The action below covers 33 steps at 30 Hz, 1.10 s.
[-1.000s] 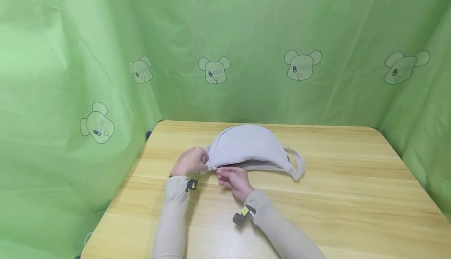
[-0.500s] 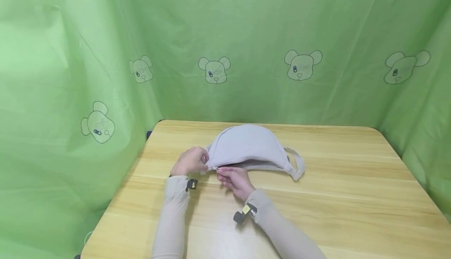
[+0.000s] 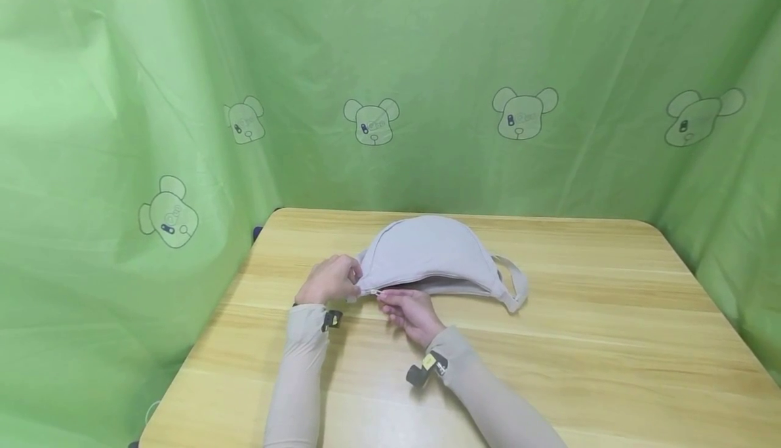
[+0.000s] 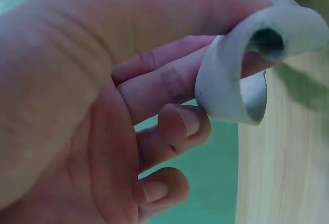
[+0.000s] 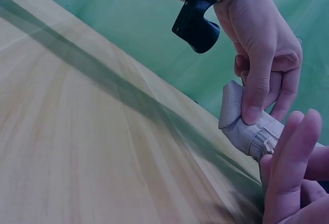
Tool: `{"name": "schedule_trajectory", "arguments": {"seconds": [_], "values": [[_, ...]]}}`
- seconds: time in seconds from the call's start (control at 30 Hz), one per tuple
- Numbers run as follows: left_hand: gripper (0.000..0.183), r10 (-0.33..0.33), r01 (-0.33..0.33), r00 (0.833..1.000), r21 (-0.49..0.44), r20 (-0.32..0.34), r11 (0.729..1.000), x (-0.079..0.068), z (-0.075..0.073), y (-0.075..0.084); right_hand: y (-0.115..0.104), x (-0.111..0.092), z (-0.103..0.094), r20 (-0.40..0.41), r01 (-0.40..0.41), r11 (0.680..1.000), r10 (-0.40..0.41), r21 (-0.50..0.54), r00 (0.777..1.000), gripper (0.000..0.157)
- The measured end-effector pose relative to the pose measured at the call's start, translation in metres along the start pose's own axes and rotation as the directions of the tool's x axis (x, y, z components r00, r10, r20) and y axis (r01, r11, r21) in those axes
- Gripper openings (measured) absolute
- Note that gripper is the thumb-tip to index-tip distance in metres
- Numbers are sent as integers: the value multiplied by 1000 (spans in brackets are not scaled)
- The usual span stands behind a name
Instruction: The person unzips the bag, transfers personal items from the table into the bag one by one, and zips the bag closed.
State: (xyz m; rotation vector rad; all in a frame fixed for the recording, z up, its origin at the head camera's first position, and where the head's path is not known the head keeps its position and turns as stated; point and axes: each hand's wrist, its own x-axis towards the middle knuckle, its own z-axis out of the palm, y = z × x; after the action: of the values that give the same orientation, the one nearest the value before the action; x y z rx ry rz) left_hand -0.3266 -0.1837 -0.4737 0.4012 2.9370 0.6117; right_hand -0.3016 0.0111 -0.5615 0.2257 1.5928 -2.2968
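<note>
A pale grey half-moon waist bag [image 3: 430,248] lies on the table, its curved side away from me. Along its near edge the zipper gapes, showing a dark opening. My left hand [image 3: 329,278] pinches the bag's left end between thumb and fingers, where the strap [image 4: 226,82] loops round in the left wrist view. Just right of it, my right hand [image 3: 411,316] pinches the small light zipper pull [image 3: 374,292] near that end. The right wrist view shows zipper teeth [image 5: 260,137] between the two hands, with the pull partly hidden by the right fingers.
The bag's other strap end [image 3: 518,282] curls on the wooden table [image 3: 610,339] to the right. Green curtains [image 3: 451,41] with mouse-like printed heads enclose the table at the back and sides. A dark wrist camera [image 3: 417,375] sits on the right sleeve.
My right hand and wrist have shifted very slightly to the right, still pinching the zipper pull. The left hand and the bag look unmoved.
</note>
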Motion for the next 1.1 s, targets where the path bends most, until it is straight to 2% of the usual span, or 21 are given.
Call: {"name": "schedule_trajectory", "arguments": {"seconds": [0.73, 0.97, 1.1], "values": [[26, 2, -2, 1000, 7, -3, 1000, 1, -1, -2, -4, 1, -3, 14, -4, 1000, 4, 10, 1000, 22], [24, 21, -21, 1000, -17, 9, 1000, 0, -2, -3, -3, 1, -3, -1, -9, 1000, 9, 1, 1000, 15], [24, 24, -24, 1000, -17, 8, 1000, 0, -2, -3, -3, 0, -3, -24, 6, 1000, -7, -12, 1000, 16]]}}
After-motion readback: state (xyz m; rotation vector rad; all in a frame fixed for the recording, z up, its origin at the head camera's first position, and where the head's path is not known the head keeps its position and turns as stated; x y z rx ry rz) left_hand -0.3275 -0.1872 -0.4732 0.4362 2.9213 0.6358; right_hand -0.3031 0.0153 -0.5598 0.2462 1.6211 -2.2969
